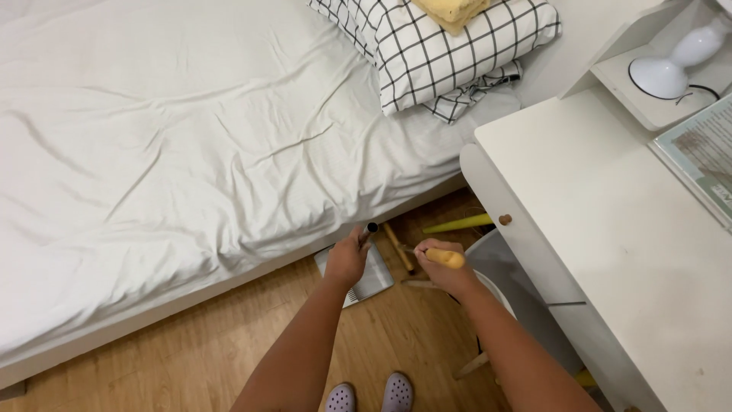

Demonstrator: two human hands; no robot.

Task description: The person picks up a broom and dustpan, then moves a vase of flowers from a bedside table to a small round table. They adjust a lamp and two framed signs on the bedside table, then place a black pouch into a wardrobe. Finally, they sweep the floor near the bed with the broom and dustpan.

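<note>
The left hand is closed in a fist round a dark pole, whose open top end shows just above the knuckles. The grip is upright, thumb side up, the way one holds a long-handled dustpan so the pan stays flat on the floor. That grey dustpan lies directly beneath the hand, its far edge tucked against the bed.

The right hand is closed round a yellow handle, held nearly level and pointing toward the bed. I judge it to be a brush or short broom, though its working end is hidden by the hand and by a pale round thing, perhaps a bin or seat, below the wrist. The two hands sit close together, just off the bed's near corner, so that one tool can meet the other at floor level.

Beside the bed, a wooden stick and a second yellow rod lie on the floor, in the gap between bed and white desk. At the head of the bed rests a checked pillow with a yellow cushion on top. Well back from the bed, purple clogs show at the bottom edge.
</note>
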